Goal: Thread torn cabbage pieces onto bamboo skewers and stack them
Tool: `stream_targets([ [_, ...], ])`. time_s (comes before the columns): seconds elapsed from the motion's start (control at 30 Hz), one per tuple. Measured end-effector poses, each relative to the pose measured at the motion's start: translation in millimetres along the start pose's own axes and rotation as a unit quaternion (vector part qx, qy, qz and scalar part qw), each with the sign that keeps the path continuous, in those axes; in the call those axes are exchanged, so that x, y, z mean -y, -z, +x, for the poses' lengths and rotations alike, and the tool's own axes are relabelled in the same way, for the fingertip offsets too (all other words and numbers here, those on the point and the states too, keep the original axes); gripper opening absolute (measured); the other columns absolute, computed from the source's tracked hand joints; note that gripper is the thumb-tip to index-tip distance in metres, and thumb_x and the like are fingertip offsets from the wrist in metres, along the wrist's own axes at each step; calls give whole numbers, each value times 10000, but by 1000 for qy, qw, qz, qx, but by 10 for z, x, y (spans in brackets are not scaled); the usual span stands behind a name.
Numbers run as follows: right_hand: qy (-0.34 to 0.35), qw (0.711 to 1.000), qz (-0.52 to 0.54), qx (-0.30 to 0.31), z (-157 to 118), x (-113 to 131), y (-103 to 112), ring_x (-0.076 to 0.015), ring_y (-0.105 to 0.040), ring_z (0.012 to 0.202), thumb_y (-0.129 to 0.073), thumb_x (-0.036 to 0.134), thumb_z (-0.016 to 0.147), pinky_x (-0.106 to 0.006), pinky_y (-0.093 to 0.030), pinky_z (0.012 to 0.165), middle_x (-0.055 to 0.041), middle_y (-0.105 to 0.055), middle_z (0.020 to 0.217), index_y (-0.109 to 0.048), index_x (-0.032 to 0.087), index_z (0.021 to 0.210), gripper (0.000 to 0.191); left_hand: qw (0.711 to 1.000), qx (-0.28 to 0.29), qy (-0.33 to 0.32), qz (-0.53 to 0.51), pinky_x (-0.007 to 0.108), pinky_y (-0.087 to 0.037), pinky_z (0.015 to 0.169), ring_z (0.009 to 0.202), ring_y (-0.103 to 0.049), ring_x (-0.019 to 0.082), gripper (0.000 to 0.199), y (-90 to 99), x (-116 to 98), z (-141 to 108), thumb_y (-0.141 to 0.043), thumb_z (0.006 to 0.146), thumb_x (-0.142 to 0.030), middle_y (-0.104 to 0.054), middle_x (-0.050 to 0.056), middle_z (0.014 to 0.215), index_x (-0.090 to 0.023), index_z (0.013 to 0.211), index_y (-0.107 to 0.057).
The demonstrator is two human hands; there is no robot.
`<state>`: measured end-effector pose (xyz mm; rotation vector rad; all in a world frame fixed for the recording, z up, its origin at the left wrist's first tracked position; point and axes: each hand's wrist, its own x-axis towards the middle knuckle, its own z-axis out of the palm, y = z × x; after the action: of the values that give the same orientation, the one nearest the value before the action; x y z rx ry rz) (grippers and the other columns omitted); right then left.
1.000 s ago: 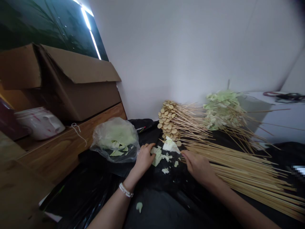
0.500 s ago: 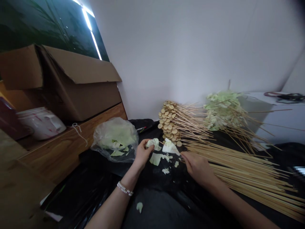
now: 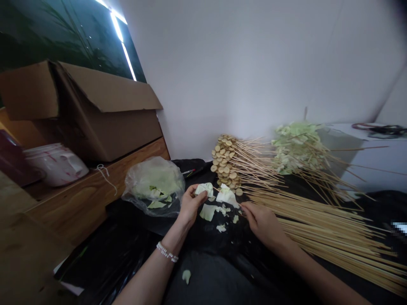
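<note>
My left hand pinches a pale green cabbage leaf piece between thumb and fingers. My right hand is closed on a thin wooden skewer, most of it hidden by the hand and by leaf. Another cabbage piece sits on that skewer, and the skewer's tip shows in the gap between the two pieces, pointing at the left one. Loose cabbage scraps lie on the black plastic sheet below my hands. A clear plastic bag with more leaves stands left of my left hand.
Bare skewers lie in a wide bundle at right. Behind are skewers with round pale slices and a heap of skewered cabbage. A cardboard box and a white tub stand on the wooden ledge at left.
My left hand's leaf piece has turned slightly, and its thumb has shifted. The piece on the skewer and my right hand have moved a touch to the left.
</note>
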<state>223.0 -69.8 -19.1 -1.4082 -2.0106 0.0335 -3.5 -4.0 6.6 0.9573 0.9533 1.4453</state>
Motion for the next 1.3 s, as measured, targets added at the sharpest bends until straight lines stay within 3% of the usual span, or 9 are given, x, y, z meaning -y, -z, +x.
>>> stream_targets([
  [0.1, -11, 999, 28, -18, 11, 8, 14, -179, -657, 797, -358, 300, 973, -276, -452, 730, -40, -719, 903, -661, 213, 967, 315, 998, 46, 36, -7, 229, -520, 686, 681, -605, 93, 461, -49, 7, -57, -859, 546, -230, -639, 2, 802, -155, 924, -605],
  [0.23, -11, 999, 24, -26, 7, 10, 11, -192, -659, 812, -354, 303, 973, -295, -456, 748, -51, -718, 921, -665, 207, 950, 326, 995, 74, 63, -13, 217, -505, 676, 631, -586, 67, 622, -95, -12, -117, -840, 589, -207, -621, -24, 789, -210, 1142, -555],
  [0.53, 0, 1000, 20, 4, 4, -9, -2, -185, -654, 815, -342, 303, 975, -294, -450, 766, -42, -714, 899, -657, 210, 938, 330, 999, 34, 28, -5, 192, -477, 615, 611, -579, 71, 746, -89, 6, -89, -855, 556, -204, -624, -22, 752, -191, 1219, -513],
  [0.83, -6, 1000, -16, 9, 0, -23, 5, -184, -646, 819, -333, 292, 972, -281, -437, 741, -50, -713, 905, -664, 204, 940, 344, 995, -35, 36, -91, 209, -524, 705, 736, -626, 87, 457, -8, 11, 10, -836, 555, -129, -669, 16, 903, -181, 951, -614],
  [1.13, -8, 998, -54, 37, -8, 3, 12, -174, -641, 786, -332, 280, 979, -263, -408, 683, -41, -711, 873, -660, 210, 935, 338, 993, 11, 58, -102, 271, -515, 794, 771, -635, 118, 333, -30, -28, -4, -753, 622, -176, -692, 29, 895, -177, 935, -641],
  [1.3, -9, 997, -63, 38, -7, 0, 9, -179, -643, 780, -333, 281, 979, -266, -409, 674, -42, -709, 880, -660, 211, 942, 336, 995, 0, 55, -77, 197, -467, 672, 692, -590, 79, 314, -26, -3, -4, -793, 591, -186, -680, 3, 833, -167, 869, -647],
])
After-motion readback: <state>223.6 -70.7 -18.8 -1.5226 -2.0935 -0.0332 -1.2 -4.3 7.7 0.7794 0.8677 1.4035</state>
